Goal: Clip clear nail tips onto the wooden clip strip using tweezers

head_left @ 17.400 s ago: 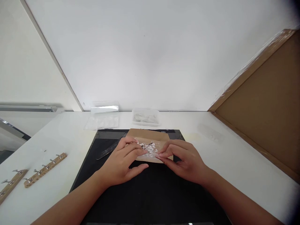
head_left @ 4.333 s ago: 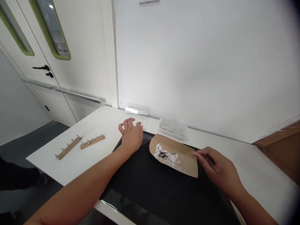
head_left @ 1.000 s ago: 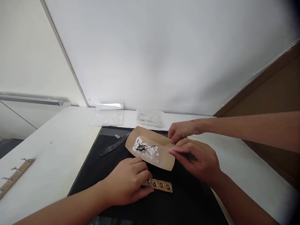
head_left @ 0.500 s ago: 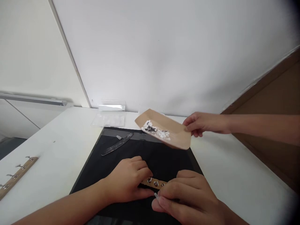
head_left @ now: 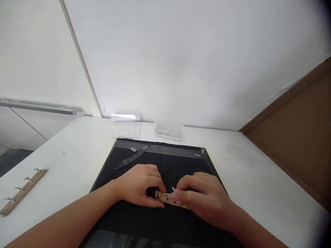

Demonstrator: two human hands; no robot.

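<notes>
Around the middle of the black mat (head_left: 170, 160), I see the wooden strip (head_left: 163, 198) lying crosswise with its studs turned upward, and the work in hand is gathered there. The right hand (head_left: 207, 196) pinches a small pale piece (head_left: 173, 189) between thumb and forefinger, right by the strip; from here I can't tell whether it touches a stud. The left hand (head_left: 143, 184) has thumb and forefinger apart, curved around the strip's left end with the wood between them; whether they press on it, I can't tell either.

As for progress, I'd judge this an early stage. What I count as done is modest: the strip is on the mat and one piece is in the fingers. I make out no piece of that shape on the studs that show, and the right hand hides the strip's other end, so I leave that part uncounted.

Toward the mat's far left corner lie a curved file (head_left: 133, 157) and a loose chip (head_left: 133, 150); near its far right corner lie two small bits (head_left: 197, 155). Beyond the mat's far edge, on the white worktop (head_left: 64, 165), sit a shallow plastic box (head_left: 168, 138) of pale pieces and an open clear case (head_left: 122, 131). Off the mat's left side, a second strip (head_left: 27, 188) bears tilted silvery tops; whether anything is left there is too small to tell.
</notes>
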